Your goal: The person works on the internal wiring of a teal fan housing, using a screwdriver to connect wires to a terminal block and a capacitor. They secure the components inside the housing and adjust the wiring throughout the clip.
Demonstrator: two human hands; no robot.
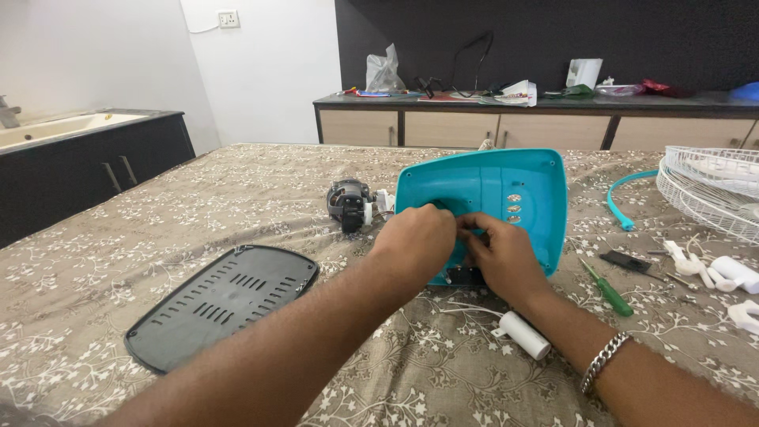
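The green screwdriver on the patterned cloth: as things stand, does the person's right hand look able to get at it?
Probably yes. The green screwdriver lies bare on the cloth just right of the right hand, with nothing between them. That hand is busy at the turquoise fan base, though, alongside the left hand.

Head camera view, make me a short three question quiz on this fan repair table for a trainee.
1. True or false: both hands rest on the teal fan base.
2. What lies nearest the right hand: A the green screwdriver, B the white cylinder, C the wire fan guard?
3. Which side of the left hand is the black vented plate on?

Key: 1 true. 2 B. 3 its left.
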